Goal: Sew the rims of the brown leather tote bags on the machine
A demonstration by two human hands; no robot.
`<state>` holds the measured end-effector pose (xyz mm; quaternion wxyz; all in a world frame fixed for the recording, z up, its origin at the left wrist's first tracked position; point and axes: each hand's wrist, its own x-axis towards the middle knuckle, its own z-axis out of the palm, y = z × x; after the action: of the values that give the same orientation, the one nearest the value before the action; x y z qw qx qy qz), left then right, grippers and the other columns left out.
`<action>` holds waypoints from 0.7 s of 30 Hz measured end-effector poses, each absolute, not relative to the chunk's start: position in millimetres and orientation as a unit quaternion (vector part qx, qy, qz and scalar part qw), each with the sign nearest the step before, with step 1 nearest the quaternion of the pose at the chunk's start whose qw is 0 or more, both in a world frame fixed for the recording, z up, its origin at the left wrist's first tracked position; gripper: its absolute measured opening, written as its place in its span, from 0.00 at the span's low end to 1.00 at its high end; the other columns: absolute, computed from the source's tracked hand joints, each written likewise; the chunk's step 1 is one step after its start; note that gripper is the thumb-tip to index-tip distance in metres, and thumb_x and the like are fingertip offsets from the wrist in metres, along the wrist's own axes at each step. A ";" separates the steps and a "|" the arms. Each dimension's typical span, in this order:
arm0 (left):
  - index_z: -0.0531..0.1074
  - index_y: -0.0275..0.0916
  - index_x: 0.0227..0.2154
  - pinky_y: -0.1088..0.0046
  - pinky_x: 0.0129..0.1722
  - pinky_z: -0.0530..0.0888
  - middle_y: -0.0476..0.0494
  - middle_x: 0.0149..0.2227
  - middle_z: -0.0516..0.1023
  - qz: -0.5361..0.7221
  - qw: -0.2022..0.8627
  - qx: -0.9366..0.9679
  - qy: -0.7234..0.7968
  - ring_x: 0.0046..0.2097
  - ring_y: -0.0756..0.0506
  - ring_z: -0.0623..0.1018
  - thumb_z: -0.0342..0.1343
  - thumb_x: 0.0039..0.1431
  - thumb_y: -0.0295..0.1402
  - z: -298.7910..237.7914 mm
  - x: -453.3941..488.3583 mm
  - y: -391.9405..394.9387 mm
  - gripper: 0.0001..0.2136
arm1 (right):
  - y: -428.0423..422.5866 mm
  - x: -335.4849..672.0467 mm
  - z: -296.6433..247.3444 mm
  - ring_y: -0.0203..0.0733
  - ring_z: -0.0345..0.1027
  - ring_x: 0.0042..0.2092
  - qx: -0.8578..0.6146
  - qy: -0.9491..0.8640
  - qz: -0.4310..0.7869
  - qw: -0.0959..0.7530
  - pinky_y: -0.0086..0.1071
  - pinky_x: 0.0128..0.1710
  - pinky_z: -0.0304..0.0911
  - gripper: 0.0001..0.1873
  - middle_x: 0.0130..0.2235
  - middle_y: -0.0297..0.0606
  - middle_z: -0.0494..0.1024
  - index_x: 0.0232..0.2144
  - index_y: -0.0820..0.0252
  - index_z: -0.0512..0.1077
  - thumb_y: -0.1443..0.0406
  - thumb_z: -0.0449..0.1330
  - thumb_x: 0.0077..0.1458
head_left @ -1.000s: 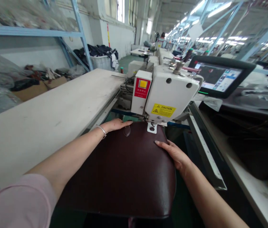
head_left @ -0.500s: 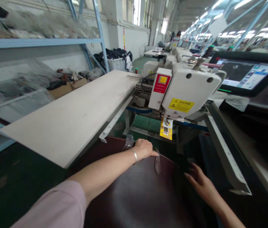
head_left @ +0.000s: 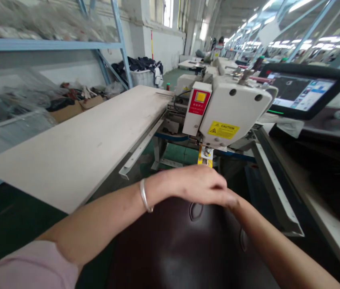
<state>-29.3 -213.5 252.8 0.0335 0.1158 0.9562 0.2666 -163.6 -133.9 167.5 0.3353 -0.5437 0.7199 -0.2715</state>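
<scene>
A dark maroon leather bag piece (head_left: 170, 249) with oval cut-outs lies low in front of me, below the white sewing machine head (head_left: 233, 108). My left hand (head_left: 197, 184), with a silver bangle at the wrist, reaches across over the piece's top edge, its fingers stretched out together and pointing right. They lie over my right wrist. My right forearm (head_left: 278, 253) comes in from the lower right; the left hand hides my right hand, so its fingers do not show. A yellow tag (head_left: 205, 157) hangs under the machine's needle area.
A long white worktable (head_left: 91, 140) runs along the left, backed by blue shelving with plastic-wrapped goods. A touchscreen (head_left: 301, 92) stands to the right of the machine. A metal rail (head_left: 275, 192) and dark bench lie on the right. More machines recede down the hall.
The leather piece has come out from under the machine head and down toward me. My left hand has swung right across its top edge, covering my right hand.
</scene>
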 end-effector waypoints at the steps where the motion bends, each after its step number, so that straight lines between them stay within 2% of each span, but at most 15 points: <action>1: 0.77 0.37 0.47 0.72 0.46 0.72 0.42 0.47 0.80 0.256 0.016 0.086 0.963 0.48 0.44 0.78 0.54 0.65 0.43 258.2 -32.3 -233.3 0.17 | -125.3 -162.1 173.1 0.40 0.73 0.37 -0.551 0.710 -0.284 0.334 0.27 0.32 0.69 0.19 0.30 0.33 0.80 0.32 0.59 0.79 0.49 0.63 0.55; 3: 0.77 0.37 0.49 0.72 0.44 0.72 0.42 0.48 0.80 0.275 0.109 0.038 0.955 0.48 0.43 0.78 0.55 0.62 0.47 260.3 -42.8 -272.1 0.21 | -111.1 -159.5 187.1 0.38 0.70 0.34 -0.565 0.680 -0.302 0.356 0.27 0.31 0.67 0.22 0.31 0.33 0.78 0.36 0.62 0.78 0.48 0.62 0.56; 5: 0.80 0.37 0.40 0.71 0.41 0.73 0.42 0.42 0.82 0.318 0.258 -0.010 0.912 0.42 0.43 0.79 0.54 0.59 0.53 253.6 -53.1 -306.1 0.24 | -99.5 -162.3 199.8 0.36 0.65 0.29 -0.559 0.666 -0.314 0.380 0.27 0.26 0.62 0.22 0.28 0.33 0.74 0.34 0.62 0.75 0.48 0.61 0.57; 6: 0.81 0.36 0.35 0.70 0.40 0.73 0.43 0.37 0.82 0.347 0.298 -0.033 0.889 0.39 0.43 0.78 0.54 0.57 0.56 248.5 -56.4 -320.4 0.25 | -94.1 -166.5 204.0 0.34 0.63 0.27 -0.548 0.671 -0.315 0.387 0.26 0.25 0.59 0.22 0.27 0.32 0.72 0.33 0.62 0.74 0.47 0.62 0.57; 8: 0.79 0.37 0.27 0.70 0.42 0.72 0.45 0.30 0.80 0.416 0.281 -0.053 0.863 0.36 0.45 0.77 0.59 0.51 0.56 237.6 -58.6 -342.3 0.23 | -83.7 -179.3 207.3 0.33 0.61 0.26 -0.517 0.695 -0.316 0.386 0.25 0.24 0.56 0.24 0.27 0.32 0.71 0.31 0.62 0.72 0.46 0.63 0.56; 11: 0.74 0.38 0.22 0.72 0.40 0.70 0.50 0.25 0.75 0.532 0.175 -0.021 0.828 0.32 0.49 0.72 0.67 0.43 0.47 224.1 -56.2 -356.4 0.16 | -70.9 -201.1 201.5 0.34 0.61 0.27 -0.466 0.719 -0.329 0.397 0.26 0.24 0.55 0.26 0.26 0.33 0.69 0.29 0.62 0.70 0.44 0.64 0.53; 13: 0.71 0.38 0.23 0.74 0.35 0.68 0.52 0.25 0.72 0.592 0.151 -0.007 0.791 0.30 0.51 0.69 0.67 0.43 0.44 218.0 -55.9 -354.8 0.15 | -66.8 -211.7 196.0 0.33 0.59 0.25 -0.432 0.729 -0.342 0.406 0.26 0.23 0.53 0.28 0.24 0.32 0.67 0.26 0.61 0.68 0.42 0.64 0.51; 16: 0.70 0.39 0.27 0.76 0.29 0.66 0.53 0.26 0.71 0.616 0.202 0.015 0.762 0.28 0.51 0.69 0.67 0.45 0.41 213.7 -60.8 -343.7 0.14 | -69.3 -220.1 192.7 0.31 0.54 0.24 -0.430 0.732 -0.344 0.400 0.26 0.22 0.49 0.30 0.21 0.30 0.62 0.21 0.60 0.64 0.41 0.64 0.49; 18: 0.74 0.41 0.31 0.74 0.31 0.69 0.53 0.28 0.74 0.601 0.280 0.033 0.748 0.30 0.49 0.72 0.67 0.45 0.40 214.1 -66.1 -334.7 0.13 | -75.4 -223.3 194.7 0.30 0.51 0.24 -0.457 0.724 -0.334 0.393 0.26 0.21 0.46 0.31 0.20 0.29 0.59 0.18 0.60 0.61 0.42 0.65 0.48; 21: 0.78 0.41 0.37 0.67 0.40 0.75 0.49 0.32 0.79 0.555 0.425 0.041 0.714 0.37 0.43 0.78 0.68 0.44 0.40 218.2 -73.7 -325.9 0.16 | -84.6 -229.5 199.0 0.30 0.49 0.23 -0.485 0.709 -0.315 0.404 0.26 0.21 0.45 0.30 0.19 0.28 0.57 0.17 0.60 0.61 0.44 0.66 0.48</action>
<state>-73.7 -325.9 218.2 0.4251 0.0408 0.7142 0.5546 -229.5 -84.6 199.0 0.4037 -0.4848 0.7089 -0.3154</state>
